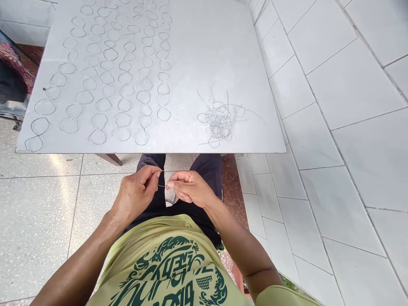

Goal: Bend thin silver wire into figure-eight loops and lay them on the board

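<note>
A thin piece of wire (162,185) stretches between my two hands, in front of the table's near edge and above my lap. My left hand (140,187) pinches one end of it between thumb and forefinger. Close by on the right, my right hand (189,187) grips the wire with thumb and fingers; part of its shape is hidden behind the fingers. On the table beyond lies a tangled pile of wire pieces (219,123), some curled and some with loose straight ends.
Rows of wire figure-eights (110,51) cover the left part of the white table (210,46). A tiled wall (318,106) runs along the right side. Dark items (12,78) stand beyond the table's left edge, above a speckled floor (38,204).
</note>
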Tool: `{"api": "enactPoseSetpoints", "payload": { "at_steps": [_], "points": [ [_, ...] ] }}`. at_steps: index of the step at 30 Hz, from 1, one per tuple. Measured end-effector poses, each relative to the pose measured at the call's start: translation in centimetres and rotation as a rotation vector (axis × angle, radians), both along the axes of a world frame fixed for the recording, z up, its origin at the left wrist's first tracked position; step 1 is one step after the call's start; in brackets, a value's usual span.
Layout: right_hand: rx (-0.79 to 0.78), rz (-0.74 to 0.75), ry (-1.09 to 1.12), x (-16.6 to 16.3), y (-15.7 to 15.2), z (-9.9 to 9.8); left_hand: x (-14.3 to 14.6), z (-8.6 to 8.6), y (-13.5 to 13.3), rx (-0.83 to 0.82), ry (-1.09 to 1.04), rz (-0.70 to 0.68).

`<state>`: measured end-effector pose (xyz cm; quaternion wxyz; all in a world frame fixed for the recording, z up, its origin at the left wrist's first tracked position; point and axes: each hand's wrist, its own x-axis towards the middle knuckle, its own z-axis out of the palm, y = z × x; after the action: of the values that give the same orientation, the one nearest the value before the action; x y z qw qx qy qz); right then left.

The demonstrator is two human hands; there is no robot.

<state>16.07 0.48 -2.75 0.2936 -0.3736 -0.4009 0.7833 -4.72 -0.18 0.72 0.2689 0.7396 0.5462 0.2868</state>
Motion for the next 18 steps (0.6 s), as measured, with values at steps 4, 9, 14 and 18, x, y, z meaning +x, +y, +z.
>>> {"api": "enactPoseSetpoints", "payload": {
  "at_steps": [4, 9, 14, 18],
  "points": [
    [0.094, -0.010, -0.096, 0.1, -0.3, 0.4, -0.5, -0.1, 0.0, 0.040, 0.039, -0.005],
    [0.254, -0.200, -0.212, 0.1, -0.9, 0.8, -0.6, 0.0, 0.2, 0.039, 0.025, -0.042],
    [0.339, -0.283, -0.294, -0.1, -1.3, 0.6, -0.2, -0.1, 0.3, 0.004, -0.019, -0.010],
    [0.349, -0.334, -0.300, -0.7, -1.4, 0.4, 0.5, -0.6, -0.1, 0.036, -0.050, 0.106]
  ]
}}
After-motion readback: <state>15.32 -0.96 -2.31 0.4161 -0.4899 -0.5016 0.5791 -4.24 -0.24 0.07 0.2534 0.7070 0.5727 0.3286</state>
